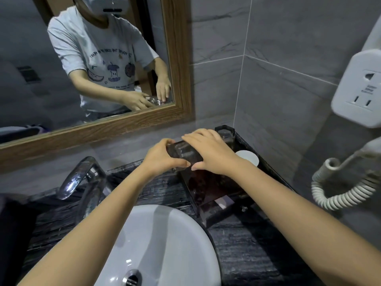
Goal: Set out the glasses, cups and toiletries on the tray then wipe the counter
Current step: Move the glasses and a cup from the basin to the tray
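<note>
Together, two bare hands hold a clear glass (pixel 185 154) over the far end of a dark tray (pixel 212 188) on the black stone counter (pixel 243 244). The left hand (pixel 162 159) curls around the glass's left side. The right hand (pixel 208 151) drapes across its top, fingers bent over it, thumb against the near side. A white cup (pixel 248 158) stands in the tray just to the right, with a second glass (pixel 224 133) in the back corner.
</note>
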